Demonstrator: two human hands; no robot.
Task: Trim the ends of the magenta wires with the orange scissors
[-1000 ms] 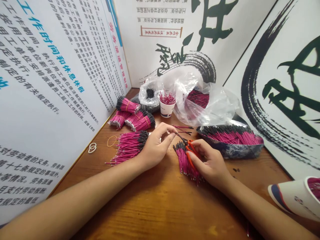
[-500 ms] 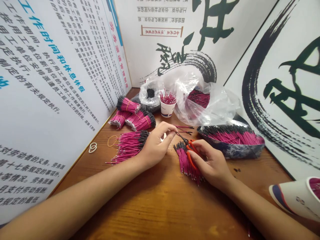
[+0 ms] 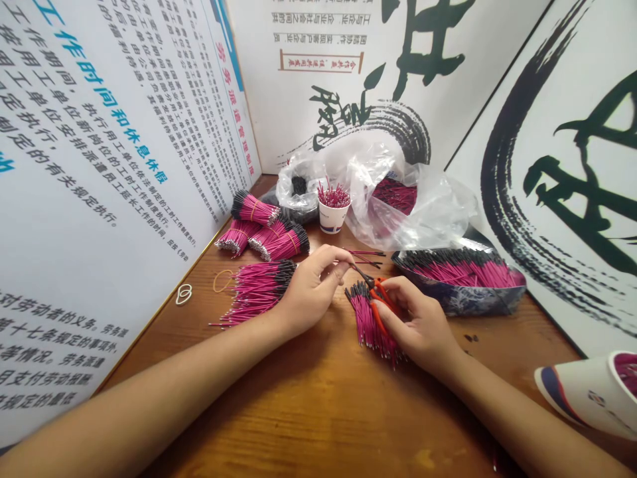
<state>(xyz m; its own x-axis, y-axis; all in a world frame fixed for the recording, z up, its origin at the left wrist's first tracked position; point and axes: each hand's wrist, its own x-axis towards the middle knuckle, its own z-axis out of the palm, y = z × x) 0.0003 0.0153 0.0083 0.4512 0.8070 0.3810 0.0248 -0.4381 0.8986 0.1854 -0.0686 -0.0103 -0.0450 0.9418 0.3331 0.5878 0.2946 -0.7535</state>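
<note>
Orange-handled pliers (image 3: 379, 296) are gripped in my right hand (image 3: 417, 324), jaws pointing up and left. Their tips meet the pinched thumb and fingers of my left hand (image 3: 318, 285); what those fingertips hold is too small and covered to make out. Below the pliers lies a pile of short magenta wires with black ends (image 3: 369, 325), partly behind my right hand. Beside my left wrist is a spread row of similar wires (image 3: 256, 292). A few loose wires (image 3: 367, 253) lie just beyond my fingertips.
Banded wire bundles (image 3: 279, 239) sit at back left, near a paper cup of wires (image 3: 333, 216). Plastic bags (image 3: 432, 226) stand behind. At right are a wire-filled tray (image 3: 478, 299) and a tipped cup (image 3: 580, 392). Rubber bands (image 3: 184, 295) lie left.
My left thumb and fingers have drawn slightly closer together, narrowing the gap between them. The pliers and my right hand have barely moved.
</note>
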